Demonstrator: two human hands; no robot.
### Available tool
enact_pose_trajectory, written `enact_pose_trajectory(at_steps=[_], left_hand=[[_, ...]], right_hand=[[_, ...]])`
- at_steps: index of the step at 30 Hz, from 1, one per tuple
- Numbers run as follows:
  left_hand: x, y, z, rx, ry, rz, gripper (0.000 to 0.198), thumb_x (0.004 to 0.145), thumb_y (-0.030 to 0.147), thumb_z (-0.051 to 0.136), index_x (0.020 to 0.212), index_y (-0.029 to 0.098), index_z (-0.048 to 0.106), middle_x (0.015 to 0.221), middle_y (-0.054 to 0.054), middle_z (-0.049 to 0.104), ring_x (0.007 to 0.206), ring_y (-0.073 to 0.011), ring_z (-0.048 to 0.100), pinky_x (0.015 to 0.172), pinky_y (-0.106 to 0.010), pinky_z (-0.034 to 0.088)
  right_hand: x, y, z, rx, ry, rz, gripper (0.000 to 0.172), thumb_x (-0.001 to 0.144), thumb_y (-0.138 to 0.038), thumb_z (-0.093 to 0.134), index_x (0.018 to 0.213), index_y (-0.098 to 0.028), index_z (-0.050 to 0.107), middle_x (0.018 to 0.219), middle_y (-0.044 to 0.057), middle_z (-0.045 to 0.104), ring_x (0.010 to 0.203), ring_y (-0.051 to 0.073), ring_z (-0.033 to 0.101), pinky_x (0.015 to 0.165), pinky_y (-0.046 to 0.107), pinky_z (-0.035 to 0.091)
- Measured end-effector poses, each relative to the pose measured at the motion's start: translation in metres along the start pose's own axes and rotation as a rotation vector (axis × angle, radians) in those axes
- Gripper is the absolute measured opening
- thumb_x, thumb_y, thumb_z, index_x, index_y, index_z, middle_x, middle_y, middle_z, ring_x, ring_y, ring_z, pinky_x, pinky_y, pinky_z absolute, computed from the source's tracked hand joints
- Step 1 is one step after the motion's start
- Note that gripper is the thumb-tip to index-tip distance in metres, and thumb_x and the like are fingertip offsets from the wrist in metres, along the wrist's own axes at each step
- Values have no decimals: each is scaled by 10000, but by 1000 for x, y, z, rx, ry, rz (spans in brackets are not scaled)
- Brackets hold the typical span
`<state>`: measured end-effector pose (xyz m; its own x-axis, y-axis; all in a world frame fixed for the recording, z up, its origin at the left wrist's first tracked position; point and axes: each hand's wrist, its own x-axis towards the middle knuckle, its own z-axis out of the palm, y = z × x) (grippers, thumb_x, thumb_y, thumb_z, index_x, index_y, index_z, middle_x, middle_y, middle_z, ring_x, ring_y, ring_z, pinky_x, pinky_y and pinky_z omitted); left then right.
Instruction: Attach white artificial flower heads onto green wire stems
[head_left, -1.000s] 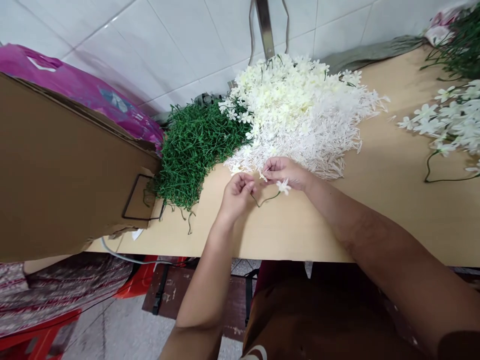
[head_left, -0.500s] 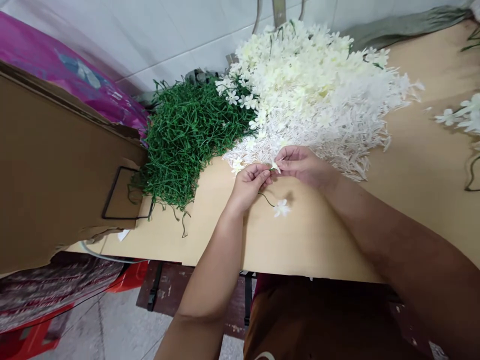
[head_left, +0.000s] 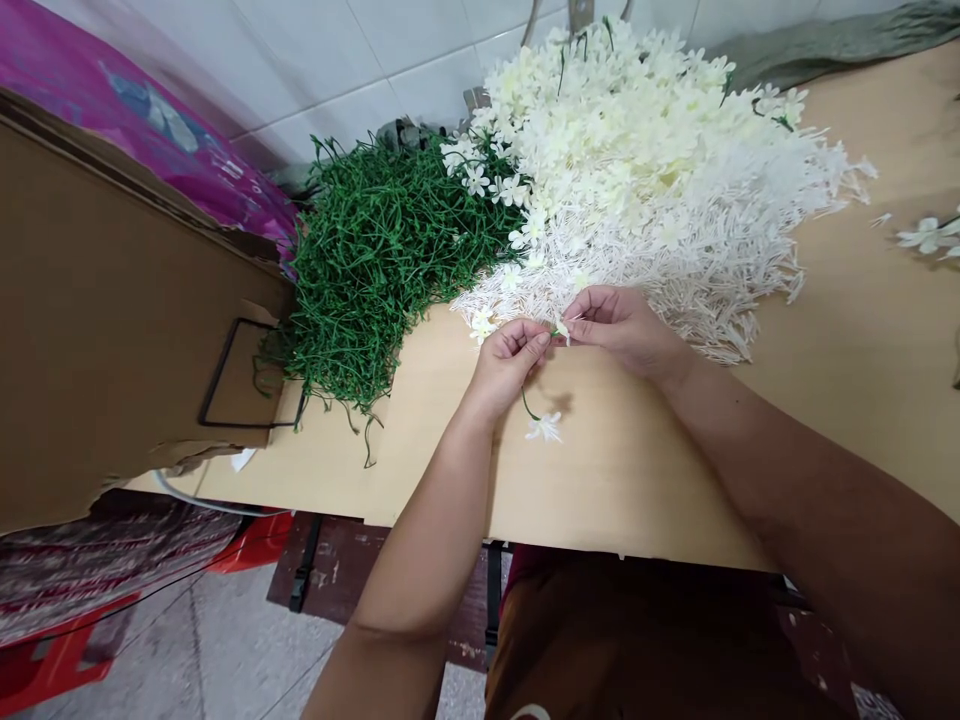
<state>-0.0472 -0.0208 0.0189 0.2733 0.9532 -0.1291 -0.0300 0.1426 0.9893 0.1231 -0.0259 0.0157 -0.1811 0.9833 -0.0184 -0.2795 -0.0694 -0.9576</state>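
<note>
Stem (head_left: 527, 405) between two hands (head_left: 508, 362), one dangling flower (head_left: 544, 428)

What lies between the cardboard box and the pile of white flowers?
In the head view, a heap of green stems fills the stretch between the cardboard box and the pile of white flowers.

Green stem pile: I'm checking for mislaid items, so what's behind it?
Behind the green stem pile, the white tiled wall and a dark, unidentifiable item show; anything lower is covered.
</note>
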Motion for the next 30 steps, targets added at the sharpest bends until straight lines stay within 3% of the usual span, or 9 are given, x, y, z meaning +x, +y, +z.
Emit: enact_pose_trajectory(at_steps=[8, 13, 20, 30], left_hand=[[1, 1, 1, -15, 51, -5, 306, 740, 354, 778, 628, 176, 555, 477, 53, 425, 454, -74, 318, 464, -232, 217], [1, 1, 1, -68, 26, 33, 343, 690, 388, 820, 630, 162, 568, 495, 63, 432, 472, -58, 346, 468, -215, 252], [5, -1, -1, -113, -20, 43, 495, 505, 528, 882, 607, 155, 572, 526, 52, 505, 519, -53, 404, 483, -205, 295], [4, -1, -1, -97, -23, 50, 491, 519, 521, 867, 580, 168, 531, 479, 64, 419, 494, -57, 352, 454, -215, 237]], right_hand=[[-2, 4, 10, -276, 96, -251, 271, 636, -340, 820, 677, -188, 600, 636, -21, 575, 589, 109, 504, 588, 273, 443], [0, 9, 11, -377, 124, -281, 241, 694, -369, 775, 705, -188, 615, 630, -13, 587, 578, 112, 503, 565, 265, 443], [-1, 15, 12, -432, 113, -303, 176, 738, -323, 706, 747, -177, 607, 641, -7, 585, 572, 114, 496, 559, 266, 409], [-4, 16, 20, -388, 116, -316, 203, 731, -330, 714, 726, -186, 571, 641, -13, 549, 586, 116, 477, 565, 268, 395]])
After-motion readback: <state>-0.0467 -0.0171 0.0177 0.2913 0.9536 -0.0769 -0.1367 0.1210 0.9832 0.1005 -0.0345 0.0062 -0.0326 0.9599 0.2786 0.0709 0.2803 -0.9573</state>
